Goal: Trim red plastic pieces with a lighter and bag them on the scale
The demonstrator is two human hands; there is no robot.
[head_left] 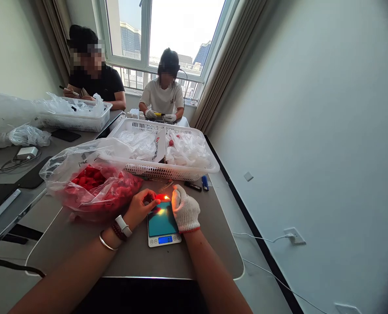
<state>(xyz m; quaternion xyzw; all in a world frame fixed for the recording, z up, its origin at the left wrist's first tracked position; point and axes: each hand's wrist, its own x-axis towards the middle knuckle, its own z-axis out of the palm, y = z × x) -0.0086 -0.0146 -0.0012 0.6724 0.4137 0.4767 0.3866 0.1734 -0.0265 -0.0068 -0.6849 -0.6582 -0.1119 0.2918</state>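
My left hand (144,205), bare, pinches a small red piece (161,197) between thumb and fingertips. A small flame (167,197) burns at the piece's right end. My right hand (185,209), in a white knitted glove, is closed beside the flame, around what seems to be a lighter hidden by the glove. Beneath both hands is a digital scale (164,224) with a blue-green plate and a lit display. Left of my left hand lies a clear plastic bag (92,192) full of red pieces.
Beyond my hands, a white basket (168,168) holds plastic bags and a printed card. A black lighter (193,186) and a blue lighter (205,183) lie before it. Two people sit across, near the window; another basket (79,122) stands at the left. A wall borders the right.
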